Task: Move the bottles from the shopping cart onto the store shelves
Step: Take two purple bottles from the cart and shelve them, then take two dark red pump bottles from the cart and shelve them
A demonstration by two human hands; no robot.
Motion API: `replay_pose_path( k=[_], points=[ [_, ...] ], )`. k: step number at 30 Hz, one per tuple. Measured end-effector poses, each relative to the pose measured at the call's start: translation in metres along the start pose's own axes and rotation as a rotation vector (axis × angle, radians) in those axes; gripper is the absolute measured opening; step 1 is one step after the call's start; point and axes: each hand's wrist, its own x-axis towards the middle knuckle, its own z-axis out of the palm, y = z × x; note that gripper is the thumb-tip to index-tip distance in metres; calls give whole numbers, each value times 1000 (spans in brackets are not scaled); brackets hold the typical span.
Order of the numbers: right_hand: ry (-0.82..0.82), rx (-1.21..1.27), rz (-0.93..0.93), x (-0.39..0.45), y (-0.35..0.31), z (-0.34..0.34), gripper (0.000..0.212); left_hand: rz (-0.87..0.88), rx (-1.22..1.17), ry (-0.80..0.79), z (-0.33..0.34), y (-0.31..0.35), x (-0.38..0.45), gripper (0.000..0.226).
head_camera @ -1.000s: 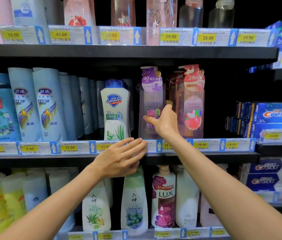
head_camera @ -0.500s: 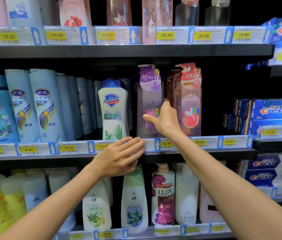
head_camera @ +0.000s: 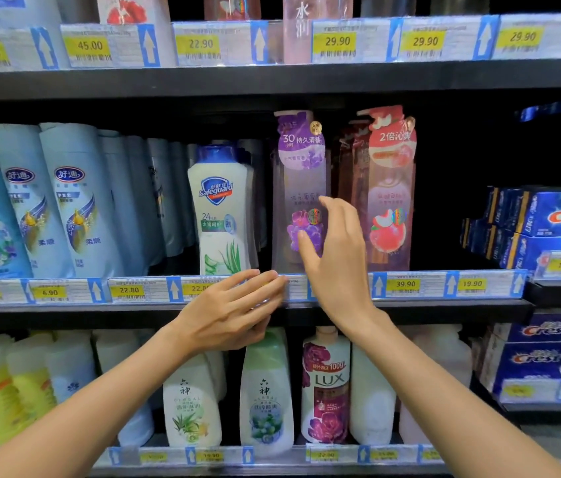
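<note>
Just beyond right hand (head_camera: 336, 257): purple bottle (head_camera: 301, 188) standing upright on middle shelf (head_camera: 65, 310), between Safeguard bottle (head_camera: 220, 212) and pink bottle (head_camera: 391, 191). Judged tall, clear, smooth-walled, full, so fairly heavy, rigid, top-heavy, slippery; best being gripped round mid-body, not by pump head. Right hand being held spread before label, nothing being gripped. Left hand (head_camera: 227, 315) being rested flat, fingers straight, against shelf price strip below. Cart out of view.

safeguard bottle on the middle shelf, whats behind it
Behind the Safeguard bottle edges of more bottles of the same shape show in a row, going back into the dark shelf. How many, and what is behind those, is hidden.
</note>
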Motion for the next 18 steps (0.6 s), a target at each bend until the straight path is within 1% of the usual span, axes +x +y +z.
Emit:
replay_pose_path(
  k=[1,3,5,7,11,13,15,18],
  points=[
    [7,15,-47,-3,3,-4,39,-15,-27,-2,-1,-1,1,29],
    [-39,24,-106,-9,12,-12,29,-55,-93,-16,-5,0,5,27],
    [-136,3,-132,-14,22,-23,27,-128,-173,-36,-12,2,11,25],
    [-235,-8,-120,-16,31,-35,27,-252,-275,-68,-22,5,18,28],
    [-389,14,-26,-18,33,-69,31,-517,-504,-220,-51,6,28,34],
    [-480,5,31,-19,28,-91,40,-615,-600,-311,-67,4,32,40],
    [-571,-12,131,-21,21,-115,48,-712,-687,-394,-85,2,41,46],
    [-648,-37,324,-26,6,-154,44,-800,-769,-493,-113,5,62,50]
  ],
)
